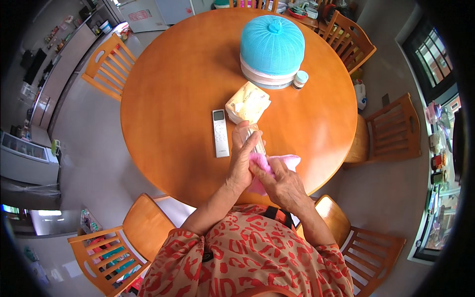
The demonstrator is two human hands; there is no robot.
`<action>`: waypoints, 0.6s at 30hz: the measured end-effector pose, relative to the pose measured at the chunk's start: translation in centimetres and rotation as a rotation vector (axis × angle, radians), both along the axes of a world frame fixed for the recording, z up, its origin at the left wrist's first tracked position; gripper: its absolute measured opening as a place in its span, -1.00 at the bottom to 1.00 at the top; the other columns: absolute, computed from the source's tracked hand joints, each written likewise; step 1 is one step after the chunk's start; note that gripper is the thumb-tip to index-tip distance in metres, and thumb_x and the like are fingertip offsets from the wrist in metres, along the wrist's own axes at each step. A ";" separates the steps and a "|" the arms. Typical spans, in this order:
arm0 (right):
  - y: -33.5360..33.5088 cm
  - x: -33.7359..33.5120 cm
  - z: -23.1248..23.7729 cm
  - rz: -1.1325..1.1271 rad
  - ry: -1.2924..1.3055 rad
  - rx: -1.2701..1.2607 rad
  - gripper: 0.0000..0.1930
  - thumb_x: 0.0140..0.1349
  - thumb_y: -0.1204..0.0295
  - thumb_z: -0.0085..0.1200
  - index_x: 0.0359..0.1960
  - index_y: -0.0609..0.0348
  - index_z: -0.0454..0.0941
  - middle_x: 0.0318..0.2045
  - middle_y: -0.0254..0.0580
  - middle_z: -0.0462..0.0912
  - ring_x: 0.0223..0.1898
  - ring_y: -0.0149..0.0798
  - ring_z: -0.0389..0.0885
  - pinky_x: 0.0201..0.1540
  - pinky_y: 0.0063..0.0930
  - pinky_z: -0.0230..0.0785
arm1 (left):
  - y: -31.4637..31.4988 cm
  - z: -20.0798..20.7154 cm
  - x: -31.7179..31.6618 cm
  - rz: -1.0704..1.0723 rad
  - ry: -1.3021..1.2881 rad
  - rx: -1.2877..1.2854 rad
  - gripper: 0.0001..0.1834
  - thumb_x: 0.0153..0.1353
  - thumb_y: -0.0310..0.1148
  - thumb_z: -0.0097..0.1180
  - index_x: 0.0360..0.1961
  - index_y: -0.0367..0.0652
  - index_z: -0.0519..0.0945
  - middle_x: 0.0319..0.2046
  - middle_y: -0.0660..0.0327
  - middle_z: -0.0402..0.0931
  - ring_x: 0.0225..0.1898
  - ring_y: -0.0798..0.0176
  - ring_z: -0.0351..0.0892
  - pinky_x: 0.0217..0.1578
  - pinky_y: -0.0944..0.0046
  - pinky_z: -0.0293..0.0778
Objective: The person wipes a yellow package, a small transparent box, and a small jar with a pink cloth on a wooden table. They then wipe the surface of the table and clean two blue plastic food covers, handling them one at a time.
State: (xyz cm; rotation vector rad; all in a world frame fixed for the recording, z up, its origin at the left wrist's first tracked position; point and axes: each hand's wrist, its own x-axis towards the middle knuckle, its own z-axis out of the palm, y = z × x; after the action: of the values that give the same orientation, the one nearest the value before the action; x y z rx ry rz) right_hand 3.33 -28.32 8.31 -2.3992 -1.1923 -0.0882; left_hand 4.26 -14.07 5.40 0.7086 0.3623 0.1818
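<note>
My left hand point(240, 164) is closed around a clear, see-through container point(259, 144), held above the near part of the round wooden table point(168, 99). Its exact kind is hard to make out, as my fingers cover much of it. A fluffy pink cloth point(288, 161) is bunched in my right hand point(287, 189), pressed against the container's near end. One corner of the cloth sticks out to the right, and another part hangs below my fingers. Just beyond my left fingertips lies a yellow and white soft pack of tissues point(247, 101). A white remote control point(220, 133) rests left of my hands.
Toward the far side, a blue mesh dome food cover point(272, 47) sits over a pale base, beside a small jar with a light blue lid point(301, 76). Wooden chairs point(111, 64) surround the table. Shelves with jars point(438, 161) line the window at right.
</note>
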 end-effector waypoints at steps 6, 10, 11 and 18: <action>-1.9 0.3 -2.1 -0.177 -0.018 0.327 -0.47 0.05 0.52 0.20 0.14 -0.07 0.53 -0.30 -0.09 0.48 -0.40 -0.11 0.56 -0.46 -0.30 0.49 | 1.1 -0.6 0.5 -0.044 -0.051 -0.278 -0.54 0.34 -0.06 0.01 0.22 0.17 0.32 0.18 0.10 0.40 0.08 0.00 0.48 -0.10 -0.01 0.56; 1.0 0.4 -2.6 -0.137 -0.296 0.383 -0.43 -0.09 0.52 0.19 0.08 -0.16 0.59 -0.28 -0.17 0.46 -0.35 -0.20 0.50 -0.38 -0.32 0.45 | 0.1 -0.1 0.9 -0.120 -0.121 -0.426 -0.46 0.35 -0.01 -0.03 0.23 -0.08 0.31 0.13 0.04 0.43 0.11 0.02 0.44 -0.08 -0.01 0.54; 1.4 0.6 -2.8 -0.118 -0.335 0.363 -0.43 -0.10 0.50 0.18 0.07 -0.17 0.60 -0.27 -0.16 0.46 -0.33 -0.19 0.50 -0.37 -0.31 0.45 | 0.1 -0.1 0.9 -0.152 -0.142 -0.439 -0.46 0.34 -0.01 -0.01 0.21 -0.09 0.32 0.10 0.06 0.44 0.13 0.01 0.43 -0.05 -0.01 0.53; -0.2 1.7 -4.5 -0.186 -0.402 0.387 -0.43 -0.09 0.47 0.19 0.07 -0.24 0.59 -0.19 -0.12 0.47 -0.33 -0.16 0.50 -0.40 -0.32 0.44 | 0.6 0.0 0.3 -0.204 -0.172 -0.578 -0.50 0.33 -0.05 0.01 0.16 -0.14 0.37 0.02 0.06 0.47 0.21 -0.04 0.38 0.12 -0.04 0.42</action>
State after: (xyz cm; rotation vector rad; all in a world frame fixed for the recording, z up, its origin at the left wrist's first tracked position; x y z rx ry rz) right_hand 5.02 -28.47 3.83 -2.1911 -0.9937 -0.8157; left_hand 4.52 -13.47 5.39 0.1532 0.1610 -0.0586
